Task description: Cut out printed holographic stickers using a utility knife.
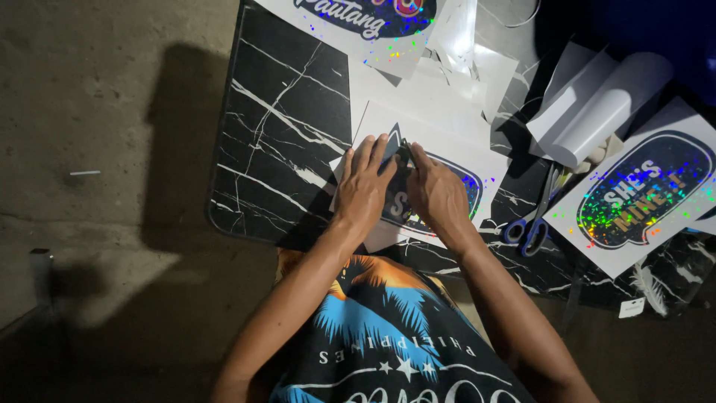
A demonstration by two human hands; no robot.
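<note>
Black marble-patterned laminate with white veining forms the surface (276,142), on which several printed sheets are laid. A white sticker sheet (488,160) bearing a dark rounded design with holographic speckles is positioned at the near edge of the surface, directly in front of the person. The left hand (363,186) is laid flat on the left part of this sheet, fingers extended and slightly spread, pressing it down; nothing is gripped by it. The right hand (436,190) is placed just beside it on the same sheet, with fingers curled and the fingertips brought together on a small dark object (403,154) at the upper edge of the design. Whether this object is a tool or a lifted part of the sticker cannot be determined.

Blue-handled scissors (531,224) are located to the right of the right hand, lying on the surface between the worked sheet and a second sticker sheet (641,198), which carries a dark speech-bubble shape with rainbow holographic glitter. A roll of white film (597,112) is seen behind that sheet. A third printed sheet (358,19) lies at the far edge of the surface, and loose white backing papers (440,86) are stacked between it and the worked sheet. A bare concrete floor (104,149) is visible to the left.
</note>
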